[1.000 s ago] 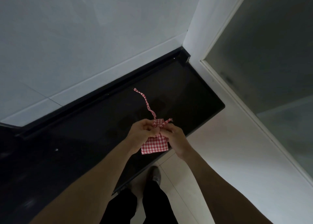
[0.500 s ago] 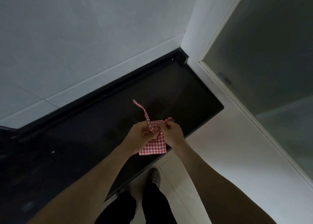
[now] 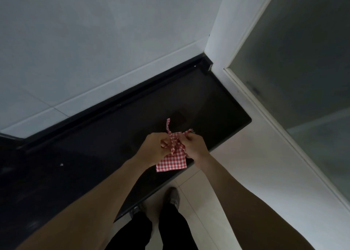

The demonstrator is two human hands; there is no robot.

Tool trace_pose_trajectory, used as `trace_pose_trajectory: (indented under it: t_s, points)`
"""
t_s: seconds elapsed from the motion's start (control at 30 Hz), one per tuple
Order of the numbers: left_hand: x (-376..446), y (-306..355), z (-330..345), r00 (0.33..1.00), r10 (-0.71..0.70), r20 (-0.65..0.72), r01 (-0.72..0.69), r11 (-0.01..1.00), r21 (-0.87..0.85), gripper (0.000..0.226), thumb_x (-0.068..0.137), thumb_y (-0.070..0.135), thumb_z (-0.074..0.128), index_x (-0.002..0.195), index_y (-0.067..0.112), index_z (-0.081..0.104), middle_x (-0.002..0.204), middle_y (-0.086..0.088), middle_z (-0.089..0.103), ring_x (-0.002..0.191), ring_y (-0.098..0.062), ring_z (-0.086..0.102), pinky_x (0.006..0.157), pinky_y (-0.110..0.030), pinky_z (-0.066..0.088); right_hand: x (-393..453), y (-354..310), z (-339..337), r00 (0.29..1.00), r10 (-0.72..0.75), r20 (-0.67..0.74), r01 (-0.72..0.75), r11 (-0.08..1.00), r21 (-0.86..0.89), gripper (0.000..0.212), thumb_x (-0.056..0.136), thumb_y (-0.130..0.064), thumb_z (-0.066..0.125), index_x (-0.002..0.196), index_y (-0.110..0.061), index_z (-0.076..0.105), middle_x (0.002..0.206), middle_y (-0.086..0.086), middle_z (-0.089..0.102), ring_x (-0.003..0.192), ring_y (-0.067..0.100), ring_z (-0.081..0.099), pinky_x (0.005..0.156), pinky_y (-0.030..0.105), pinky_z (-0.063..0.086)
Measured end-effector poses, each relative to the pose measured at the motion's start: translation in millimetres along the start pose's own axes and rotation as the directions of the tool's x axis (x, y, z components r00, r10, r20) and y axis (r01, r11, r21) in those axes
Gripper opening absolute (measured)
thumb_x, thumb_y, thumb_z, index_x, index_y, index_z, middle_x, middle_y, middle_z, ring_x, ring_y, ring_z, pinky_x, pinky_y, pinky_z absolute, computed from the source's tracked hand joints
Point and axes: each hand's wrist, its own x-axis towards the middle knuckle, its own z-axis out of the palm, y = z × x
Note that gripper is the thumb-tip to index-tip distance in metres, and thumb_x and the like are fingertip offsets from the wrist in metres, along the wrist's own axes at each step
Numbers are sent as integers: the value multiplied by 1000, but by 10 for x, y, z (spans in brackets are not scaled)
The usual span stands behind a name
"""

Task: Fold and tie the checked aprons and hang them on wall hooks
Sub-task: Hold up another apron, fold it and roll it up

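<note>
Red-and-white checked apron [image 3: 171, 159], glossy black counter [image 3: 94, 155], pale grey wall [image 3: 94, 41], black trousers [image 3: 151, 230].

Black counter [image 3: 94, 164] against tiled wall [image 3: 94, 41]

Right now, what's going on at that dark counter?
A person stands at the black counter holding a small folded red-and-white checked apron just above it. The left hand and the right hand both pinch its strap at the top of the bundle, apparently tying it. One strap end sticks up, another pokes out by the right hand. No wall hook is in view.
</note>
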Motion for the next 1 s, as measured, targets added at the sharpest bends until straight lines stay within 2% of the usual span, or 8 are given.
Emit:
trace_pose_trajectory:
  t_s: [0.13,0.23,0.4,0.47,0.57,0.67,0.83,1.0]
  points:
    - [-28,27,-42,992,-80,94,94,982,-162,18,92,3,58,103,18,57,94,4,64,79,7,62,63,-8,46,13,16,7,999,-38,-17,36,997,-73,30,102,-31,52,90,-8,65,91,12,69,85,27,68,81,37,55]
    - [-29,25,-20,993,-65,96,80,983,-163,21,93,12,62,113,18,61,98,5,68,84,6,65,68,-8,48,17,33,27,998,-61,-29,57,989,-137,32,102,-31,51,82,-10,62,76,4,62,70,18,61,67,28,51]
    - [-59,19,-41,986,-147,74,165,880,-446,27,100,11,47,100,-3,71,92,-16,73,84,-21,70,84,-36,53,19,33,45,992,-107,-67,92,976,-196,32,102,-30,51,81,-9,60,75,7,59,66,18,56,60,24,45]
    - [-76,5,-35,990,-125,60,139,886,-442,27,100,9,47,103,-3,71,94,-14,74,88,-20,71,89,-34,55,30,36,44,993,-93,-75,78,980,-183,32,102,-31,52,78,-11,58,76,8,59,68,20,56,60,25,44]
    - [-88,-27,-46,987,-154,56,163,904,-395,25,99,1,45,106,-11,67,99,-13,70,79,1,68,84,-10,48,35,27,30,997,-36,-63,27,990,-137,32,102,-32,52,82,-10,61,80,7,62,71,19,59,67,27,48]
    - [-65,-32,-68,975,-151,164,210,872,-443,25,100,11,49,104,1,72,101,-9,74,93,-11,70,89,-20,51,37,16,4,1000,-17,-24,14,996,-88,35,102,-31,52,94,0,66,84,7,65,78,22,64,79,35,54]
    - [-26,-52,-92,982,-52,183,72,992,-103,20,98,22,57,105,12,73,100,1,72,94,-9,69,85,-22,52,7,-1,-3,1000,-2,-21,1,998,-60,33,102,-32,53,97,-3,67,98,14,70,92,29,69,88,40,55]
    - [-1,39,-75,984,9,177,-44,980,196,19,95,20,63,111,14,70,109,11,54,98,-2,56,89,-20,47,1,-18,-21,1000,19,19,-19,1000,-22,22,103,-24,51,90,-14,66,96,7,69,94,25,68,82,34,54]
